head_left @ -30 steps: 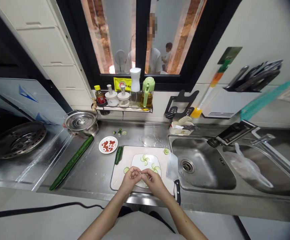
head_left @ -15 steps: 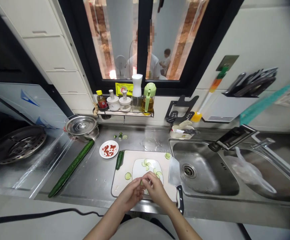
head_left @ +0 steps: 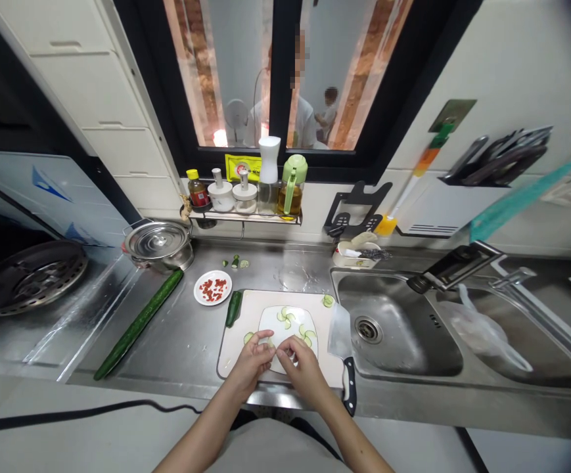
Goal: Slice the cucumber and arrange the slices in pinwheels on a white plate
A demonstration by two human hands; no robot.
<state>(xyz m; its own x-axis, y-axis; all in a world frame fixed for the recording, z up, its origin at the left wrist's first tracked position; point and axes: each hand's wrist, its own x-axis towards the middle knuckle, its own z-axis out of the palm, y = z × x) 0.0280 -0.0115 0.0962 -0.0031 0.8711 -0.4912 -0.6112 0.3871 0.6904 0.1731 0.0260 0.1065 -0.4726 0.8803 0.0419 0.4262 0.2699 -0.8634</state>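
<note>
Over the near part of a white square plate, my two hands meet with the fingertips almost touching. A small pale cucumber slice is pinched in my left hand, partly covered by the fingers. My right hand has thumb and fingers curled together beside it; whatever is between them is hidden. Thin cucumber crescents lie fanned in groups on the plate. Beneath is a pale cutting board, with a cut cucumber piece at its left edge and round slices at the upper right corner.
A cleaver lies along the board's right edge, its black handle toward me. A steel sink is further right. On the left are a small plate of red pieces, a long cucumber and a lidded pot.
My fingertips have parted slightly, and the pale slice now shows at my left fingers. My left hand has shifted left, over the round slice on the board. The whole view has tilted slightly.
</note>
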